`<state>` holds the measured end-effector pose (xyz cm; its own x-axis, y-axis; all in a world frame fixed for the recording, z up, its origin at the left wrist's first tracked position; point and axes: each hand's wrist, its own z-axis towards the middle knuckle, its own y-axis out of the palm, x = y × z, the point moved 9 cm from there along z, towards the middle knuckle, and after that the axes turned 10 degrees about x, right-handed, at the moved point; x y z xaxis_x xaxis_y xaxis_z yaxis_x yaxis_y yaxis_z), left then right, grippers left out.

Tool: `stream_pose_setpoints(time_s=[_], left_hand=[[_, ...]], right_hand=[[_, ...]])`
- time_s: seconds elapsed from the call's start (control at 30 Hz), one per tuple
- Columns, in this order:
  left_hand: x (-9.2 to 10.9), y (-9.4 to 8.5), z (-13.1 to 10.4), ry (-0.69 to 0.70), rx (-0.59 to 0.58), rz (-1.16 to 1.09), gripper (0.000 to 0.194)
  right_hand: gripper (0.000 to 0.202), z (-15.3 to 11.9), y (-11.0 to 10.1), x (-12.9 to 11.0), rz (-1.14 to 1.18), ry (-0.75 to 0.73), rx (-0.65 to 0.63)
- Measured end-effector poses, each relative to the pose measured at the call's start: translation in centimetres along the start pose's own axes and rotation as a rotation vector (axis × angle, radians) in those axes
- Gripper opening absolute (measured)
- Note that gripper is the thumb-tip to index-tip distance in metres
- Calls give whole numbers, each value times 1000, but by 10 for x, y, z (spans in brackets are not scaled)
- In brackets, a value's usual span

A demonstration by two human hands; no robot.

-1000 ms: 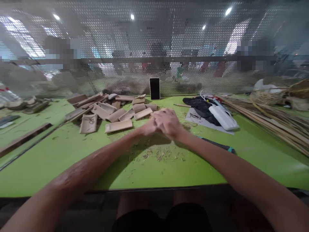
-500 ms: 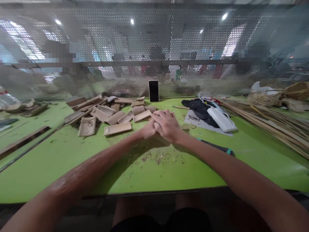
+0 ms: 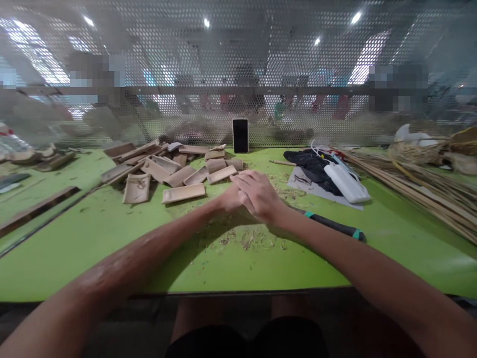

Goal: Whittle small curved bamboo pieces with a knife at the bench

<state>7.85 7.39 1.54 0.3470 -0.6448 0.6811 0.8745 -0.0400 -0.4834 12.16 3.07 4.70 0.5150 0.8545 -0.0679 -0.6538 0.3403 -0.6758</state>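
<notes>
My right hand (image 3: 259, 195) lies across the top of my left hand (image 3: 230, 197), above the middle of the green table (image 3: 261, 276). The right fingers reach out over the left hand, close together. Under it, the left fingers are hidden, and I see no object in either hand. Wood shavings (image 3: 249, 239) are scattered in front of the wrists. Just beyond my right forearm lies a tool with a black and teal handle (image 3: 333, 225), its other end partly hidden. Several cut bamboo pieces (image 3: 184, 193) are piled left of the hands.
A phone-like device (image 3: 240, 135) stands upright before a perforated metal screen (image 3: 208, 59). At right are a dark cloth bundle (image 3: 315, 166), a white device (image 3: 345, 183) and long bamboo strips (image 3: 413, 191). A bamboo bar (image 3: 37, 209) lies left. Blurred people show beyond the screen.
The camera view has shifted slightly. My right fingers have straightened a little and lie flatter over the left hand. More of the black and teal handle shows past my right forearm.
</notes>
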Motion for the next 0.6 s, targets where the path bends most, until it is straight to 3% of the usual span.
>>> stream_pose_setpoints(time_s=[0.1, 0.2, 0.4, 0.5, 0.6], left_hand=[[-6, 0, 1, -52, -5, -38, 35], [-5, 1, 2, -14, -29, -77, 31], [-11, 3, 0, -80, -58, -113, 29], [-4, -1, 1, -43, -23, -103, 29], [-8, -4, 1, -101, -7, -93, 35]], right_hand=[[48, 2, 2, 7, -14, 37, -7], [48, 2, 4, 7, 44, 26, -14], [52, -3, -2, 11, 109, 96, 72], [51, -2, 2, 2, 102, 0, 31], [51, 2, 0, 5, 63, 21, 64]])
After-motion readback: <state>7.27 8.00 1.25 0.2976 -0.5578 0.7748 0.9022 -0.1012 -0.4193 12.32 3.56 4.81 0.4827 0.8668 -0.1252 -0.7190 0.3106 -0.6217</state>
